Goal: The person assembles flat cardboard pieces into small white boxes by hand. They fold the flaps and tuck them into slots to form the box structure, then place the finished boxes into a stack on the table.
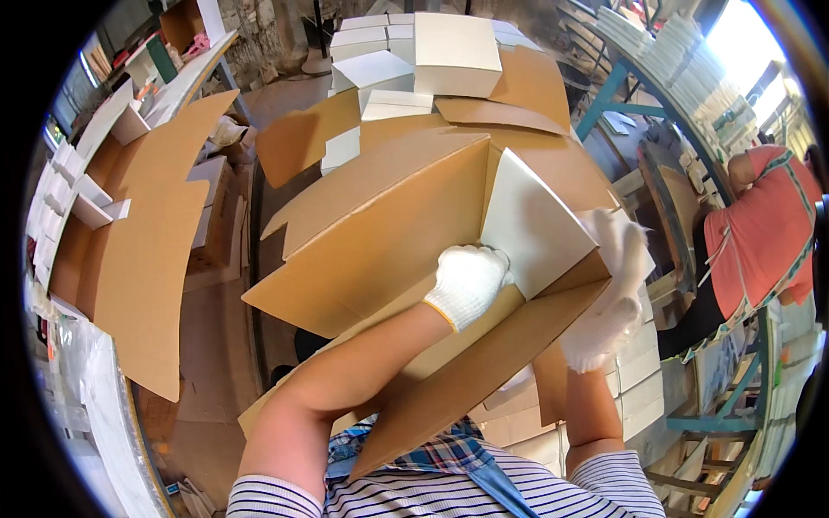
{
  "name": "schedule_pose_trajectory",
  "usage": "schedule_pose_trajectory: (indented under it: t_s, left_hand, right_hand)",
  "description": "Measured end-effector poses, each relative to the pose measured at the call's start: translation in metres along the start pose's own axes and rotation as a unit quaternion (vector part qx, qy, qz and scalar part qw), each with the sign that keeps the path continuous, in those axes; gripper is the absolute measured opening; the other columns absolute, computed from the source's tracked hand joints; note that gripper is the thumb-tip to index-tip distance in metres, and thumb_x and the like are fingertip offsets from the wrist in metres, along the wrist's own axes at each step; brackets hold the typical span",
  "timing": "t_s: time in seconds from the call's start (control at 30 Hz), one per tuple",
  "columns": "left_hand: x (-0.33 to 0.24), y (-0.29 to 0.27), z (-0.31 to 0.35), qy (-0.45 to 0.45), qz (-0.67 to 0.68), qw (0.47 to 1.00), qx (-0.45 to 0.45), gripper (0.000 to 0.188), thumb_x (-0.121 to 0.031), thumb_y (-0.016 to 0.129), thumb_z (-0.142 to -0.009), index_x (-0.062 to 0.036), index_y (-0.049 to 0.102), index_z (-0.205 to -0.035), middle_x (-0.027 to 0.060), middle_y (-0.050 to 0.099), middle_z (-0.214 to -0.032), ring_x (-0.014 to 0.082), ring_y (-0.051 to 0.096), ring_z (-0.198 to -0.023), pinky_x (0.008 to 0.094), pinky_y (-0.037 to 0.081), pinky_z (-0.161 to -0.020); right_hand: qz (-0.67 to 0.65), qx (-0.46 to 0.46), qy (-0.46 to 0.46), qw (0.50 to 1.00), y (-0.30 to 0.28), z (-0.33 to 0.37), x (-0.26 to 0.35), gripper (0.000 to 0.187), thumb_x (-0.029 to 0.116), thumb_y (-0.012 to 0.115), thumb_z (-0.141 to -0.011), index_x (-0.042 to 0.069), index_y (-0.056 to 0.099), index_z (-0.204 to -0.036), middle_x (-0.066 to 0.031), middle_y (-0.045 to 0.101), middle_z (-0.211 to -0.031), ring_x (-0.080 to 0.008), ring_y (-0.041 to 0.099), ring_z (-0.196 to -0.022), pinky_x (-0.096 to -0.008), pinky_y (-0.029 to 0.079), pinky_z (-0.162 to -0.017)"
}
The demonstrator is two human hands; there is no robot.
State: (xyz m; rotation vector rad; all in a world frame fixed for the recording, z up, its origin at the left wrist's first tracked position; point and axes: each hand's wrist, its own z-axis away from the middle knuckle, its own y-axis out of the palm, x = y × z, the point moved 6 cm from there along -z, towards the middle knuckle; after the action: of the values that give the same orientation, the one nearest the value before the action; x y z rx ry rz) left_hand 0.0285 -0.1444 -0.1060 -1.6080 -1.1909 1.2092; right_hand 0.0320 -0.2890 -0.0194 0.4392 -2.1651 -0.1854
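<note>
A brown corrugated cardboard box (pixel 389 233) stands open and tilted in front of me, its long flaps spread out. A white inner panel (pixel 531 226) covers its far right end. My left hand (pixel 471 281), in a white knitted glove, reaches inside with its fingers curled at that panel; whether anything is in them is hidden. Outside the box's right end is my right hand (pixel 609 289), also gloved in white. It is blurred, with fingers that look stretched upward beside the box wall. The near flap (pixel 484 367) slants between my two arms.
White boxes (pixel 456 56) are stacked beyond the cardboard, and more pale boxes (pixel 635 371) lie at lower right. A long open carton (pixel 142 250) holding white pieces occupies the left bench. A co-worker in a coral top (pixel 756 233) bends at the right, near a blue metal frame (pixel 604 95).
</note>
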Motion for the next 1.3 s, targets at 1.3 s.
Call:
schedule_pose_trajectory:
  t_s: [1.3]
  left_hand:
    - [-0.001, -0.163, -0.058, 0.085, -0.027, 0.996, -0.021, 0.009, -0.007, 0.061, -0.083, -0.0056, 0.069, -0.087, 0.0185, 0.071, -0.087, 0.0396, 0.070, -0.086, 0.0491, 0.056, -0.077]
  right_hand:
    - [0.338, 0.094, -0.169, 0.921, 0.033, -0.028, 0.023, 0.025, 0.013, 0.055, -0.103, -0.004, 0.068, -0.117, -0.0175, 0.069, -0.117, -0.0288, 0.064, -0.109, -0.0379, 0.048, -0.100]
